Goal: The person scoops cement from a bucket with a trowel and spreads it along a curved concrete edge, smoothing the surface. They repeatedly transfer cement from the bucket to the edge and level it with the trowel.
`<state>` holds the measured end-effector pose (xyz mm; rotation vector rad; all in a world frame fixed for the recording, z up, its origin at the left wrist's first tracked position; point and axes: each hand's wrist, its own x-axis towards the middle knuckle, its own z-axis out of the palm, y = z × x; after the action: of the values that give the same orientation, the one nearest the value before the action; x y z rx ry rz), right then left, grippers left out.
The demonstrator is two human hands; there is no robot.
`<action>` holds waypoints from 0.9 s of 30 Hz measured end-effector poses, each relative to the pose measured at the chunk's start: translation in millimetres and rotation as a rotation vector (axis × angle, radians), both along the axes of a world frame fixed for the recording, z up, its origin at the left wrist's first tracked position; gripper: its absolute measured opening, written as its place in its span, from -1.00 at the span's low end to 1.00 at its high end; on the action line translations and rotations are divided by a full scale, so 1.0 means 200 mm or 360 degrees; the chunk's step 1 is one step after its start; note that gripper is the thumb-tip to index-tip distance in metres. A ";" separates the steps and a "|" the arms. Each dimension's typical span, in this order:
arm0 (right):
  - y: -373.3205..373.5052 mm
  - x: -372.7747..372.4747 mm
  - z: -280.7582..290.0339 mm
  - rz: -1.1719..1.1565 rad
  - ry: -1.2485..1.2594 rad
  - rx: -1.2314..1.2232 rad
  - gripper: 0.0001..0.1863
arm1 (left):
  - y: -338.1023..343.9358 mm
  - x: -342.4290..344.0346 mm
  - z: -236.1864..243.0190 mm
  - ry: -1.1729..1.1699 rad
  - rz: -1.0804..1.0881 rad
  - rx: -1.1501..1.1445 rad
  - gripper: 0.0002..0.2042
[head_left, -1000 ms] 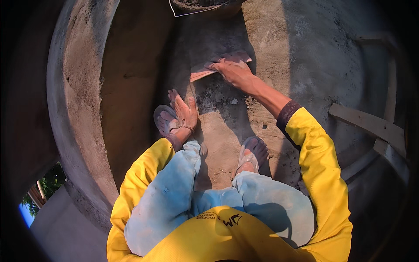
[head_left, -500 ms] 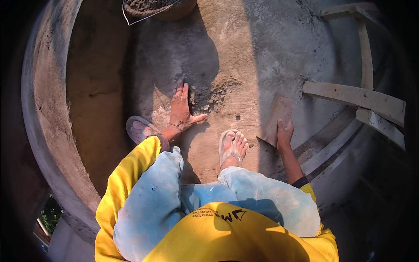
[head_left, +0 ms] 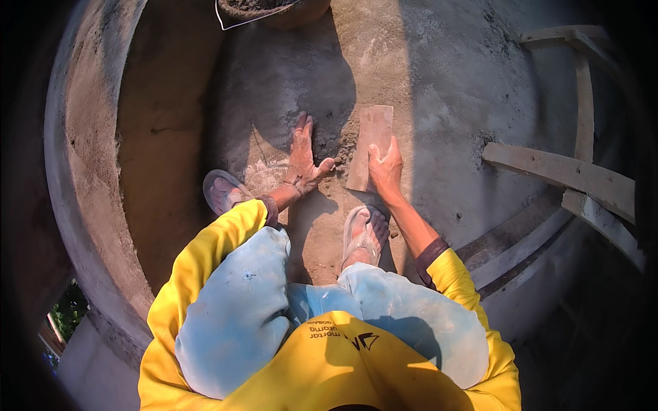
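With fingers stretched and the thumb out to the right, my left hand (head_left: pixel 301 159) is held low over or against the dusty floor (head_left: pixel 373 55); contact is hard to tell. My right hand (head_left: pixel 387 168) grips the right edge of a thin, brown rectangular board (head_left: pixel 375 127), its thumb on top and the other fingers hidden beneath. Between my left hand and the board lie loose crumbs of mortar (head_left: pixel 347 145), partly covered by the board. Both hands are just ahead of my sandalled feet.
A bucket (head_left: pixel 301 15) of grey mortar with a wire handle stands at the top. A low curved wall (head_left: pixel 86 157) runs along the left. Wooden beams (head_left: pixel 562 168) jut in at the right. My feet (head_left: pixel 364 236) are close below the hands.
My right hand has swung the board left and forward, from the shaded floor to the crumbs beside my left hand. The left hand stays spread in about the same place. The view has shifted slightly.
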<state>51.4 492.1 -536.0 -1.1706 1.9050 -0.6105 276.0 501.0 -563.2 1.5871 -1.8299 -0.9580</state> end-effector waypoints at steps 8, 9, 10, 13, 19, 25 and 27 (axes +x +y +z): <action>0.04 0.22 -0.10 0.0163 -0.0343 0.0005 -0.58 | -0.09 -0.14 -0.02 0.0293 0.0235 -0.0018 -0.14; 0.04 0.24 -0.12 0.0106 -0.0376 0.0068 -0.58 | -0.09 -0.15 -0.01 0.0365 0.0303 -0.0033 -0.16; 0.04 0.26 -0.14 0.0111 -0.0463 0.0105 -0.58 | -0.09 -0.15 0.00 0.0329 0.0309 -0.0020 -0.19; 0.00 0.27 -0.16 0.0071 -0.0654 0.0052 -0.59 | -0.13 -0.18 0.05 0.0352 0.0355 -0.0060 -0.25; -0.40 0.23 0.20 0.0118 -0.0971 -0.0367 -0.65 | -0.52 -0.21 0.38 0.0536 0.0424 -0.0462 -0.27; -1.10 0.42 0.90 0.0208 -0.0644 -0.0736 -0.71 | -1.25 -0.05 0.91 0.0765 0.0363 -0.1157 -0.28; -1.28 0.48 1.04 0.0344 -0.0511 -0.0896 -0.72 | -1.46 0.03 1.04 0.0929 0.0346 -0.1162 -0.29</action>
<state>147.5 237.0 -328.0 -1.4932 1.3469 -1.1818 282.3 208.3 -354.9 0.9001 -1.3295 -0.4823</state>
